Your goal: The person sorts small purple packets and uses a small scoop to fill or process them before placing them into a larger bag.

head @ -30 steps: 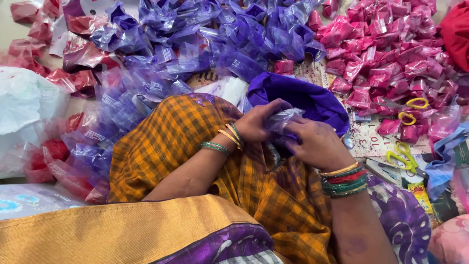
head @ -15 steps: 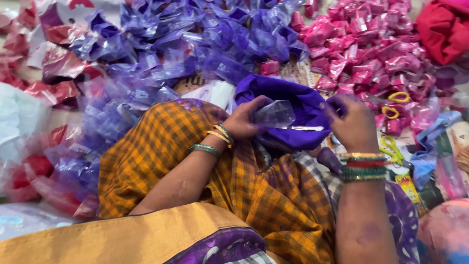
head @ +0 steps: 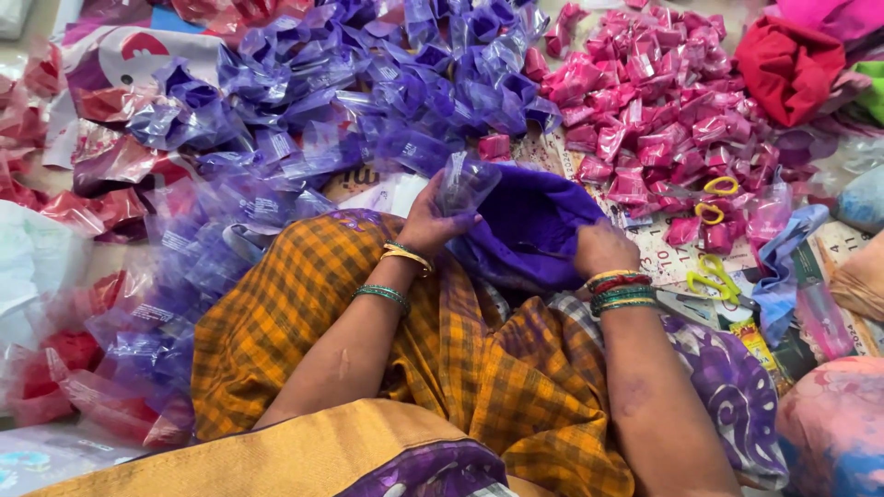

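In your lap, just past the checked orange cloth [head: 276,322], the big bag of purple powder [head: 539,230] lies open, and that is where the work sits. Your left hand [head: 433,221] pinches a small clear packet [head: 465,182] by its lower part, holding it upright right at the bag's near lip, its mouth standing up and open. Your right hand [head: 600,248] is dipped into the bag; its fingers are hidden in the powder, so you cannot tell from here whether they are cupped or spread. Hold the packet's mouth close over the big bag so any spill falls back in, and keep the pinch low so the opening is not pressed flat. Beyond the bag, the heap of filled purple packets [head: 368,101] spreads across the middle of the floor toward its far edge, with the pink packets [head: 663,101] piled to the far right. The yellow-handled scissors [head: 714,276] lie just right of your right wrist; keep your bangles [head: 622,293] from dragging them.
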